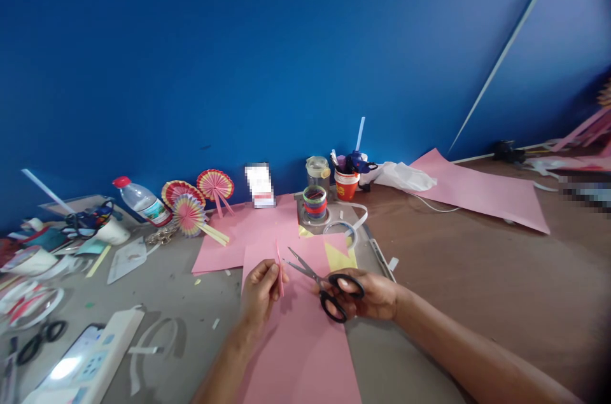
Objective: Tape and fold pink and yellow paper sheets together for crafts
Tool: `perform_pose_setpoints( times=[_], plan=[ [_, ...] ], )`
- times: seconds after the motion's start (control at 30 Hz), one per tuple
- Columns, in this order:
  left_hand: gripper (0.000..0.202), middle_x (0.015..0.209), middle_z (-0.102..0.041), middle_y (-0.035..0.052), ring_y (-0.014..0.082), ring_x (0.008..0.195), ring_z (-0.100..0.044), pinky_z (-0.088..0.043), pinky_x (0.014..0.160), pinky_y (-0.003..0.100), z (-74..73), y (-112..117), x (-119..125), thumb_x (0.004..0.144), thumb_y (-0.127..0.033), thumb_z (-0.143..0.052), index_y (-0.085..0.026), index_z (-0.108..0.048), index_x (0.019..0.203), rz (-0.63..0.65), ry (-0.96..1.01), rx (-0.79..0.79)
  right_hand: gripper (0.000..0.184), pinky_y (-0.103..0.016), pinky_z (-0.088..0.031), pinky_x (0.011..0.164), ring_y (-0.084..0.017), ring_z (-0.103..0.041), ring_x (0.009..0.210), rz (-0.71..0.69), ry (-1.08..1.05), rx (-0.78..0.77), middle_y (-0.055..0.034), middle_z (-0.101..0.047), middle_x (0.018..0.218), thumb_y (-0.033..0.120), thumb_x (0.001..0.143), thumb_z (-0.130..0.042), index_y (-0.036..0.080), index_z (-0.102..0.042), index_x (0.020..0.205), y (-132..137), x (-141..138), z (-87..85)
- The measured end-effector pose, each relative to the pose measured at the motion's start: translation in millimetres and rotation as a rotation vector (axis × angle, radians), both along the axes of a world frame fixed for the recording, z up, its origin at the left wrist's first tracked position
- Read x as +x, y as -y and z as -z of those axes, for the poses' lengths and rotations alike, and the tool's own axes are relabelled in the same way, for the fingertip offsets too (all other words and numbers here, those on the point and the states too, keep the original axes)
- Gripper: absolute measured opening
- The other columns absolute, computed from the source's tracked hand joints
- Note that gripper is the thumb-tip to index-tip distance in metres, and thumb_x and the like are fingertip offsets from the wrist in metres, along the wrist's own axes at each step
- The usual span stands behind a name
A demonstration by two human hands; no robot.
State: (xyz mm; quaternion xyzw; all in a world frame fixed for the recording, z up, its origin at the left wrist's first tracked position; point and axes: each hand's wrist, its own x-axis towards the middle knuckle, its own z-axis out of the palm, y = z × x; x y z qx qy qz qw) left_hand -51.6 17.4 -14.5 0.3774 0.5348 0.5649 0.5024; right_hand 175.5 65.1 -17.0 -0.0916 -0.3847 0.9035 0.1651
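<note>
Pink sheet (300,340) runs from the bottom edge up the counter (458,264) to my hands, its near end cut off by the frame. My left hand (260,292) pinches a narrow pink strip (279,267) upright between thumb and fingers, at twelve o'clock from the knuckles. My right hand (377,296), at three o'clock from the left, grips black-handled scissors (324,286), fingers through the loops, blades parted and pointing to ten o'clock, tips just beside the strip but not on it.

By my reading, the cutting is at an early stage: one strip is in hand, and most of the sheet lies whole. Three paper fans (195,200) lean finished by the blue wall at eleven o'clock, a bottle (140,200) beside them. Tape rolls (315,200) and a red cup (346,184) of tools stand at twelve o'clock, and a second pink sheet (477,191) lies at two o'clock.

Whether the strip is cut free or joined to the sheet below, I cannot tell. A card by the wall and a patch at the right edge are blurred out. Clutter at nine o'clock is hard to make out.
</note>
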Motion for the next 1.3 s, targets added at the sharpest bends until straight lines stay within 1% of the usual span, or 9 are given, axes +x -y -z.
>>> perform_pose_setpoints(
  times=[0.13, 0.37, 0.47, 0.63, 0.83, 0.97, 1.13, 1.2, 1.3],
  plan=[
    [0.038, 0.054, -0.055, -0.0023, 0.0050, 0.041, -0.036, -0.024, 0.042, 0.019, -0.3, 0.5, -0.8, 0.072, -0.051, -0.069, -0.015, -0.058, 0.066, 0.013, -0.012, 0.008, 0.053, -0.019, -0.027, 0.048, -0.010, -0.052, 0.058, -0.010, 0.000, 0.005, -0.0065, -0.063, 0.072, 0.051, 0.069, -0.075, 0.009, -0.063, 0.100, 1.6, 0.7, -1.2],
    [0.040, 0.048, -0.051, -0.0037, 0.0042, 0.039, -0.034, -0.023, 0.041, 0.019, -3.1, 0.7, 0.5, 0.072, -0.052, -0.070, -0.015, -0.058, 0.062, 0.031, -0.006, 0.012, 0.059, -0.020, -0.024, 0.048, -0.009, -0.050, 0.058, -0.011, 0.054, 0.039, -0.0068, -0.063, 0.073, 0.052, 0.069, -0.075, 0.007, -0.065, 0.105, 1.6, 0.0, -1.2],
    [0.039, 0.050, -0.053, -0.0034, 0.0037, 0.040, -0.035, -0.023, 0.041, 0.018, -0.5, 0.5, -0.1, 0.073, -0.050, -0.071, -0.015, -0.058, 0.063, 0.032, 0.013, 0.013, 0.058, -0.020, -0.024, 0.048, -0.010, -0.051, 0.059, -0.016, 0.037, 0.036, -0.0063, -0.063, 0.074, 0.052, 0.069, -0.075, 0.008, -0.065, 0.104, 0.4, 0.8, -1.0],
    [0.036, 0.058, -0.057, -0.0028, 0.0035, 0.042, -0.038, -0.025, 0.042, 0.018, 1.9, 0.9, -1.6, 0.074, -0.048, -0.071, -0.015, -0.058, 0.066, 0.032, 0.054, 0.015, 0.052, -0.020, -0.023, 0.047, -0.007, -0.044, 0.053, -0.036, 0.021, 0.030, -0.0057, -0.063, 0.073, 0.050, 0.071, -0.074, 0.008, -0.064, 0.101, -0.9, 1.3, -0.5],
    [0.036, 0.060, -0.057, -0.0028, 0.0035, 0.043, -0.038, -0.026, 0.042, 0.018, 0.0, 1.8, -1.8, 0.074, -0.047, -0.072, -0.015, -0.056, 0.066, 0.039, 0.087, 0.014, 0.049, -0.020, -0.024, 0.048, -0.009, -0.049, 0.058, -0.036, 0.018, 0.018, -0.0066, -0.062, 0.072, 0.049, 0.072, -0.073, 0.007, -0.063, 0.096, -3.7, 1.2, -0.9],
    [0.039, 0.058, -0.054, -0.0035, 0.0039, 0.043, -0.038, -0.026, 0.043, 0.017, -0.5, 1.4, -0.8, 0.072, -0.050, -0.073, -0.015, -0.056, 0.069, 0.049, 0.103, 0.009, 0.050, -0.021, -0.024, 0.049, -0.009, -0.049, 0.059, -0.030, 0.013, 0.010, -0.0061, -0.061, 0.071, 0.049, 0.070, -0.075, 0.007, -0.063, 0.094, -3.5, 2.2, -4.9],
    [0.043, 0.058, -0.050, -0.0041, 0.0049, 0.046, -0.039, -0.029, 0.045, 0.018, -3.3, 1.6, 0.5, 0.074, -0.056, -0.068, -0.014, -0.061, 0.083, 0.109, 0.090, 0.016, 0.055, -0.021, -0.023, 0.048, -0.011, -0.050, 0.061, -0.013, 0.007, 0.041, -0.0053, -0.060, 0.071, 0.051, 0.070, -0.075, 0.007, -0.064, 0.101, -4.3, 3.3, -3.2],
    [0.044, 0.062, -0.051, -0.0031, 0.0056, 0.049, -0.041, -0.032, 0.047, 0.019, -4.5, 2.3, 0.9, 0.076, -0.058, -0.065, -0.014, -0.061, 0.083, 0.139, 0.062, 0.023, 0.057, -0.021, -0.022, 0.048, -0.009, -0.048, 0.059, -0.019, 0.006, 0.066, -0.0058, -0.061, 0.072, 0.051, 0.072, -0.073, 0.006, -0.064, 0.105, -5.1, 3.7, -1.4],
    [0.039, 0.068, -0.054, -0.0017, 0.0057, 0.052, -0.044, -0.035, 0.051, 0.019, -4.2, 3.0, 0.7, 0.079, -0.053, -0.065, -0.014, -0.060, 0.078, 0.171, 0.003, 0.018, 0.061, -0.021, -0.022, 0.048, -0.008, -0.044, 0.056, -0.020, 0.008, 0.093, -0.0060, -0.062, 0.074, 0.053, 0.073, -0.071, 0.007, -0.063, 0.111, -5.4, 4.3, -0.9]
  ],
)
